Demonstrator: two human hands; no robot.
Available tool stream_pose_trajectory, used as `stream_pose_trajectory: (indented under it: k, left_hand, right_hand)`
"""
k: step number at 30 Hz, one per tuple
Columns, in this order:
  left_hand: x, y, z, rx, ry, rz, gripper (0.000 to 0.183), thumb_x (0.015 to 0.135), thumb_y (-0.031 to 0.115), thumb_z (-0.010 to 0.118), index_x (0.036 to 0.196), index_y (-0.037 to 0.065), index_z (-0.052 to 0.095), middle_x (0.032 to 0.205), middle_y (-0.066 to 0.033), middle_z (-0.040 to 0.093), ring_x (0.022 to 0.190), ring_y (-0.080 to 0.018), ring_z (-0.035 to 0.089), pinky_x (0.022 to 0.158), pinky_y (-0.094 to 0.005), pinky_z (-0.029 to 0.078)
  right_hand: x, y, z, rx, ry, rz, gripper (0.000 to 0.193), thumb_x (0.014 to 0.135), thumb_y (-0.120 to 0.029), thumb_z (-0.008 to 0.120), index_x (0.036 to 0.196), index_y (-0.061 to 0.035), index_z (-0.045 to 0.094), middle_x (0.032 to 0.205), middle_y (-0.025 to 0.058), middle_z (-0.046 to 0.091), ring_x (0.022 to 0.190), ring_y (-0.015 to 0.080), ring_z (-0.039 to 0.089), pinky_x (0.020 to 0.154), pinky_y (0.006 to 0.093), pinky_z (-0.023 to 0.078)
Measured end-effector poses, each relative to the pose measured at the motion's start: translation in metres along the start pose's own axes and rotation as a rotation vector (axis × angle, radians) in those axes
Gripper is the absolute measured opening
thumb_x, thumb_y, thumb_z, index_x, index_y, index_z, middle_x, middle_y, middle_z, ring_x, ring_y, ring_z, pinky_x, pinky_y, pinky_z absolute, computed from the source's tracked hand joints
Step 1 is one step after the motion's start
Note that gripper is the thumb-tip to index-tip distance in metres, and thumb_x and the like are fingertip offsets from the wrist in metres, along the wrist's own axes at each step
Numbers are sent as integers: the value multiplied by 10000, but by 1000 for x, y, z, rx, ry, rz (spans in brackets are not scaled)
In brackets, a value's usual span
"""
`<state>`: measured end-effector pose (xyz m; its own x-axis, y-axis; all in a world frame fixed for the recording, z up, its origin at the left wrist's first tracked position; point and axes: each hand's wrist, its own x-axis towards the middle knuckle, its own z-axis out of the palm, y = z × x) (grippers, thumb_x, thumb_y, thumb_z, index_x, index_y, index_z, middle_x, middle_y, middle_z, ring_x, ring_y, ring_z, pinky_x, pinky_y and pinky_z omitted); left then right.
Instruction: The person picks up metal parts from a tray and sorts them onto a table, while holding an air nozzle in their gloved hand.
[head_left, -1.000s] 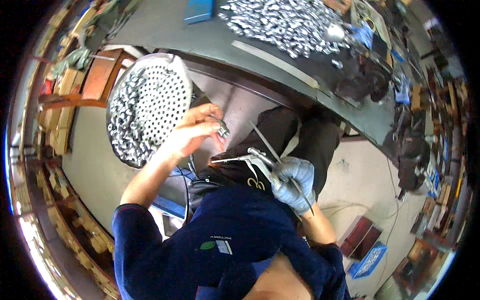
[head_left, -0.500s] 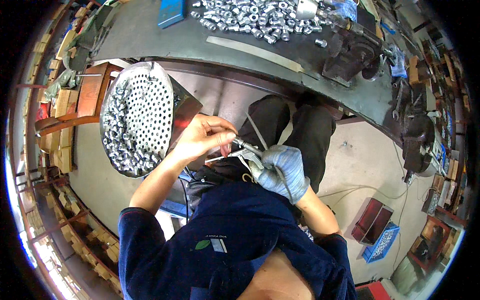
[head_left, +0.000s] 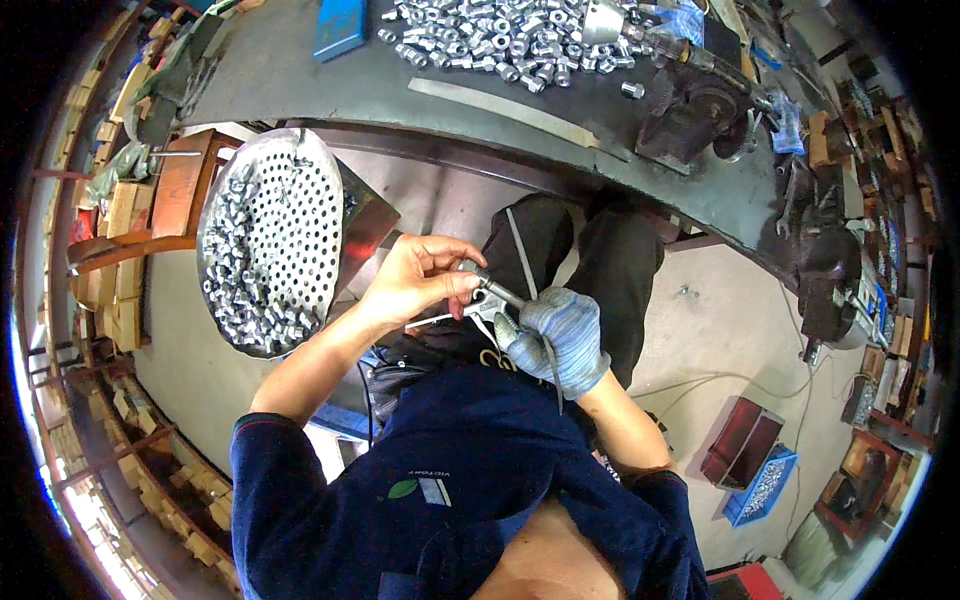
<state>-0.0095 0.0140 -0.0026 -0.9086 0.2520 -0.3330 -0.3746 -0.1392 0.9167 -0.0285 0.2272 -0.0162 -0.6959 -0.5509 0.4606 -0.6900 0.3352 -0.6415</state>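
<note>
My bare left hand [head_left: 415, 280] pinches a small metal fitting [head_left: 469, 267] between thumb and fingers, at the tip of a metal rod. My right hand [head_left: 566, 342], in a grey-blue knit glove, is closed around a silver hand tool [head_left: 488, 303] with a rod-like shaft and thin arms; its exact kind is unclear. A thin, pointed metal strip like a slim file [head_left: 520, 243] also passes through the right hand. Left of my hands tilts a round perforated metal strainer [head_left: 300, 210], with many small metal fittings [head_left: 240, 285] along its left and lower side.
Ahead runs a dark workbench [head_left: 290, 85] with a heap of metal fittings [head_left: 510, 40], a flat metal bar [head_left: 500, 105], a blue box [head_left: 340, 28] and a dark clamping device [head_left: 690, 120]. On the right floor sit a dark red bin [head_left: 745, 440] and a blue bin [head_left: 765, 485].
The slim strip in my right hand has swung more upright. Both hands stay together, and the fitting and tool have shifted slightly. The whole view has moved a little.
</note>
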Motion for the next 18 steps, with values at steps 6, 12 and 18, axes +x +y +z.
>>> stream_pose_trajectory:
  k: [6,12,18]
  left_hand:
    - [1,3,-2,75,-59,95,234,797,7,662,1017,-37,598,785,-64,629,641,-107,607,593,-222,486]
    - [6,26,-9,456,43,397,193,720,-67,674,900,-11,634,859,-60,619,819,-131,590,752,-258,464]
    - [15,11,-16,1011,372,520,233,624,46,703,850,71,651,680,-60,575,528,-166,541,492,-296,435]
  right_hand:
    - [-13,1,5,738,-66,691,317,860,-203,627,610,-9,610,500,53,551,464,70,513,424,253,383]
    - [-20,6,-13,1070,2,843,478,909,-359,544,572,-22,577,524,75,574,454,117,527,463,248,403]
    - [-14,-17,-37,617,82,251,233,785,-180,640,596,-86,543,550,76,546,474,192,541,473,292,441]
